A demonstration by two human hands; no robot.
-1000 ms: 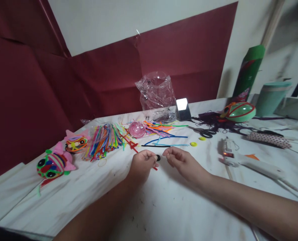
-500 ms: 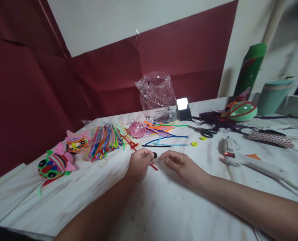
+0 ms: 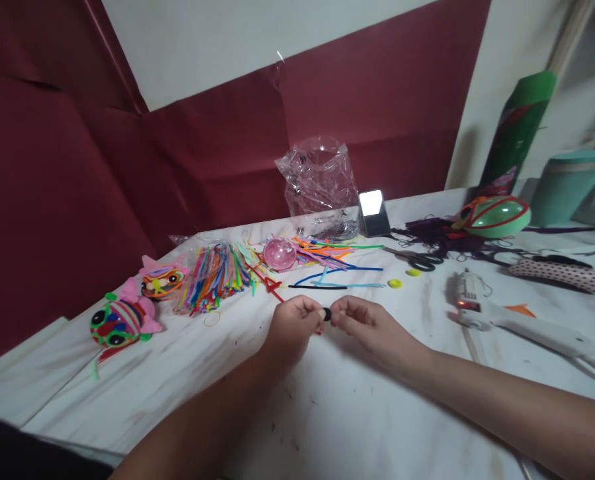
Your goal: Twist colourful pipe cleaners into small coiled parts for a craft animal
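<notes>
Between thumb and fingers, my left hand (image 3: pixel 295 327) pinches a small round black disc (image 3: pixel 327 314). My right hand (image 3: pixel 365 325) has its thumb and fingertips closed at the disc's right edge. How far the right fingers grip it is partly hidden. A red pipe cleaner (image 3: pixel 273 288) shows just beyond my left hand, and a short red end shows below its fingers. Behind the hands lie a black pipe cleaner (image 3: pixel 317 287) and a dark blue pipe cleaner (image 3: pixel 345 270). Two yellow discs, one of them the nearer yellow disc (image 3: pixel 395 284), lie to the right.
On the left are a bundle of coloured pipe cleaners (image 3: pixel 217 277) and two fish-like figures, the nearer striped figure (image 3: pixel 120 320) among them. A pink bowl (image 3: pixel 279 255) stands behind. Scissors (image 3: pixel 417 260), a hot glue gun (image 3: pixel 522 323) and a green balloon-shaped figure (image 3: pixel 500 218) occupy the right.
My right hand has come leftward to my left hand, and its fingertips now meet the black disc. The whole view has shifted slightly.
</notes>
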